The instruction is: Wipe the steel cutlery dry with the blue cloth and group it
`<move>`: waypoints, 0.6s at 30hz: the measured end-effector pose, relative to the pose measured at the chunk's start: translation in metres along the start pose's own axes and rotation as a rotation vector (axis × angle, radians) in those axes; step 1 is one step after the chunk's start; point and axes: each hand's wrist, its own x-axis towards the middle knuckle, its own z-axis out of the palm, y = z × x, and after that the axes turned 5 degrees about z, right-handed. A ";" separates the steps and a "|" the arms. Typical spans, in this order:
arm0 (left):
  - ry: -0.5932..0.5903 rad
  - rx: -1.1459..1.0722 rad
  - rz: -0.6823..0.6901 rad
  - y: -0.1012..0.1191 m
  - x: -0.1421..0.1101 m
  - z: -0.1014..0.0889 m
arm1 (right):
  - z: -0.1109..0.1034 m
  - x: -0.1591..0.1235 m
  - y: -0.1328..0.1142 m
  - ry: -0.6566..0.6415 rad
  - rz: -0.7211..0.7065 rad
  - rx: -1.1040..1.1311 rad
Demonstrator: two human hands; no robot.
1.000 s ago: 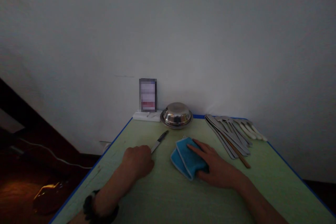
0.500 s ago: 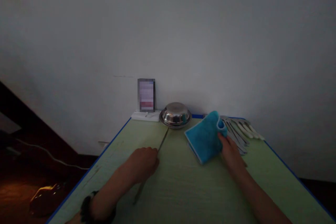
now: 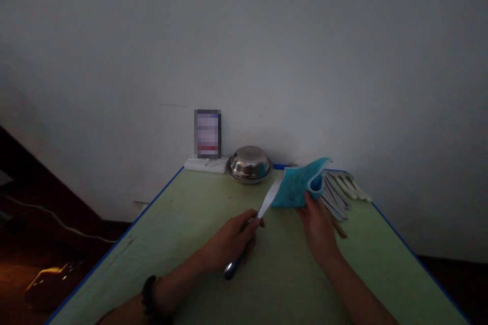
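Observation:
My left hand (image 3: 234, 238) is closed around the middle of a metal table knife (image 3: 270, 195), with the bright blade pointing up and to the right and the rounded handle end below my fist. The blade's tip meets the left edge of a folded blue cloth (image 3: 295, 187); whether it lies behind or against the cloth is hard to tell. Pinched at its lower right by my right hand (image 3: 320, 233), the cloth is held above the table, with a rolled fold at its right end.
Several pieces of cutlery (image 3: 335, 208) lie at the back right, some with white handles (image 3: 348, 187). An upturned steel bowl (image 3: 249, 163) stands by the wall. Left of it, a phone (image 3: 208, 133) leans upright on a white power strip (image 3: 206, 164). Blue edging rims the green table (image 3: 152, 264).
My left hand has lifted and turned the knife, bringing its blade right to the cloth. My right hand has tilted the cloth and moved slightly left.

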 end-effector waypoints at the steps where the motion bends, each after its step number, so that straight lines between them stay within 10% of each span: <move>1: 0.055 -0.072 -0.001 -0.002 0.002 0.007 | 0.004 -0.006 -0.001 -0.045 -0.007 -0.035; 7: 0.213 -0.221 -0.040 -0.001 0.003 0.015 | 0.028 -0.028 -0.005 -0.337 0.021 0.007; 11: 0.112 -0.135 0.033 0.001 0.001 0.012 | 0.027 -0.020 -0.007 -0.170 0.089 0.246; 18: -0.097 -0.044 0.068 -0.002 -0.002 0.018 | 0.023 -0.023 -0.013 0.049 0.210 0.004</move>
